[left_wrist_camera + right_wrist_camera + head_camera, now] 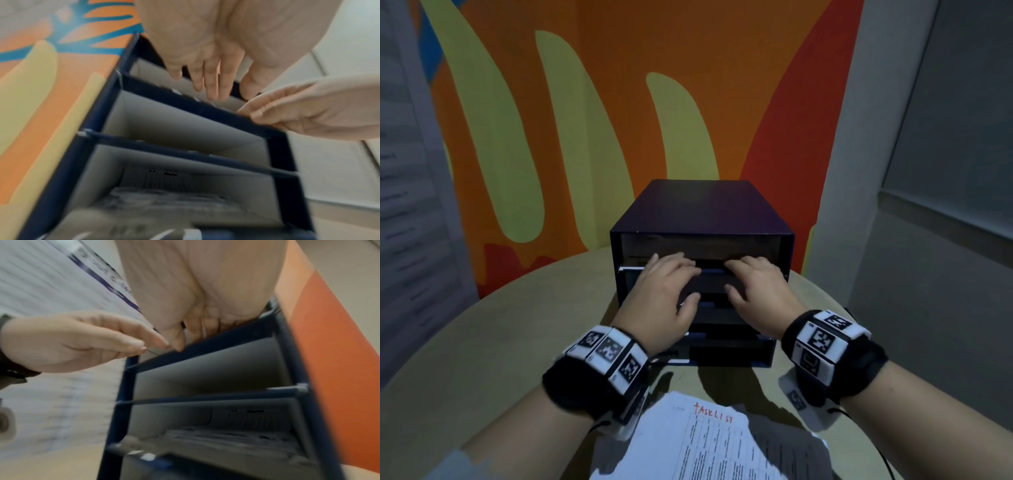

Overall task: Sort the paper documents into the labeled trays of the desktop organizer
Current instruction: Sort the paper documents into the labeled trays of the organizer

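Observation:
A dark navy organizer (702,205) with several stacked trays stands on the round table (500,342). Both hands are at the front of its top tray. My left hand (681,281) reaches into that slot; in the right wrist view its thumb and fingers (152,345) pinch a thin sheet edge. A white sheet edge (631,267) shows just left of it. My right hand (743,274) has fairly straight fingers (251,112) touching the tray's front lip. A stack of papers (722,445), the top one headed "TASK LIST" in red, lies near me. A lower tray holds printed sheets (164,199).
An orange, yellow and red patterned wall (619,120) rises close behind the organizer. A grey wall and window ledge (945,222) are on the right. Tracking bands with black and white markers sit on both wrists.

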`<state>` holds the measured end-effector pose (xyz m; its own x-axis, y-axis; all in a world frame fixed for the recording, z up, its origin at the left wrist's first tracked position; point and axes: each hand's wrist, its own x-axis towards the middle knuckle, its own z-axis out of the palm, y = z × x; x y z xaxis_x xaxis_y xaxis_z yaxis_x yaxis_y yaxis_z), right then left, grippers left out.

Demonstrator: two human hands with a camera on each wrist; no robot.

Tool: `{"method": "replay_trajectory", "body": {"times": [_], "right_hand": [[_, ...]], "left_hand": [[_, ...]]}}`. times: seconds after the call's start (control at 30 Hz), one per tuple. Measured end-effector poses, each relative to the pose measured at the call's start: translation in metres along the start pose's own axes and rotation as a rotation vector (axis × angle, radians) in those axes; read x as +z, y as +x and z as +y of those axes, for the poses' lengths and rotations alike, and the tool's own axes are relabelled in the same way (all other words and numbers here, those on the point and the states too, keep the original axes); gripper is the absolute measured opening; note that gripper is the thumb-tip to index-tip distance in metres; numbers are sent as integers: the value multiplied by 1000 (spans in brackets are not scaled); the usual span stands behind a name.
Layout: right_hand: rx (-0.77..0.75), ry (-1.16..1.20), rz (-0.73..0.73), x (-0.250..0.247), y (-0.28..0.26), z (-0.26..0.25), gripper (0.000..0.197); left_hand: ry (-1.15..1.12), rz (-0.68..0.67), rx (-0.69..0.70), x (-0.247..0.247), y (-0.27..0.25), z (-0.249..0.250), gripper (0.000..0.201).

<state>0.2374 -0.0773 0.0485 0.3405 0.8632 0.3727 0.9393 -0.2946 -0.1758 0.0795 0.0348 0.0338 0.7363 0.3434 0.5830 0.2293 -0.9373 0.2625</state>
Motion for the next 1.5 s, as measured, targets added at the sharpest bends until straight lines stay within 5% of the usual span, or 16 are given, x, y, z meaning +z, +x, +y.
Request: {"method": "replay_trajectory", "body": {"times": [0.07,0.17,0.27,0.4,0.5,0.63,1.0,1.1,1.3,1.5], "right_hand": [[-39,49,6,0,-16,5,50],[-28,124,64,-1,-42,10,48],[-30,140,51,3,-68,13,40],[40,217,-257,11,-97,11,23],[78,167,-565,22,-112,9,42],[130,76,-722,37,-124,5,49],[143,111,-648,45,-135,3,38],[150,136,-632,44,-136,3,36],[233,220,-518,38,-140,13,31],[360,518,-297,28,-140,23,21]], "left_hand": [[-62,-13,26,-5,-19,2,23],[-167,-349,-135,-13,-41,3,14],[-108,-615,-244,-13,-59,-1,35],[-60,-785,-353,0,-79,2,81],[49,-836,-321,11,-89,10,80],[109,-773,-306,16,-98,18,67],[282,-691,-210,21,-106,29,50],[171,-656,-231,19,-106,24,16],[-231,-451,-501,4,-114,-12,20],[-341,-310,-548,-14,-118,-21,27]]}}
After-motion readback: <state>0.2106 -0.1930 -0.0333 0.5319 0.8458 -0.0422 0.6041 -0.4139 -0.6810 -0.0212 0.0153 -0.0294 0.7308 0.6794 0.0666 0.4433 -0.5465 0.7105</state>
